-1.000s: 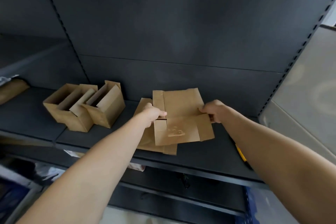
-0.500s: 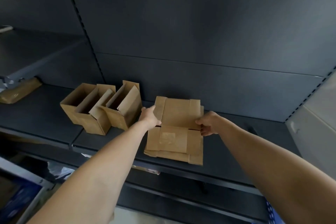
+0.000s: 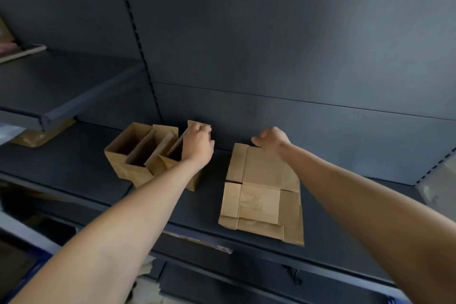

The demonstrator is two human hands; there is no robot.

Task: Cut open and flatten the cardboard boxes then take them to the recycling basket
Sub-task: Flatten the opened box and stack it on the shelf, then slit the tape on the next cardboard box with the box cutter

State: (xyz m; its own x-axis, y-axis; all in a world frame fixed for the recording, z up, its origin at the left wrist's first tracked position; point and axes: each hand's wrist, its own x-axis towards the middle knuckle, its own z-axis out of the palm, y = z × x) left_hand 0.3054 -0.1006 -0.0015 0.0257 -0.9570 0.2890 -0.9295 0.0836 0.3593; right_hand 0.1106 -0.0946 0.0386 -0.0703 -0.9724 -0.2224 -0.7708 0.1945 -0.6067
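Gripping a flap of the nearer upright box (image 3: pixel 193 184) with my left hand (image 3: pixel 197 143); right hand (image 3: pixel 271 139) hangs loose and empty over the flattened stack (image 3: pixel 261 195) on the shelf (image 3: pixel 74 160). Both this and the other upright box (image 3: pixel 123 163) look uncut, recycling run undone, I reckon.

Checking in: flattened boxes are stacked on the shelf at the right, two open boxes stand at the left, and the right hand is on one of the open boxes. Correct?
Not quite. The left hand is the one on an open box, the one nearer the flat stack. The right hand holds nothing, at the stack's far edge. The head view shows this; the rest is right.
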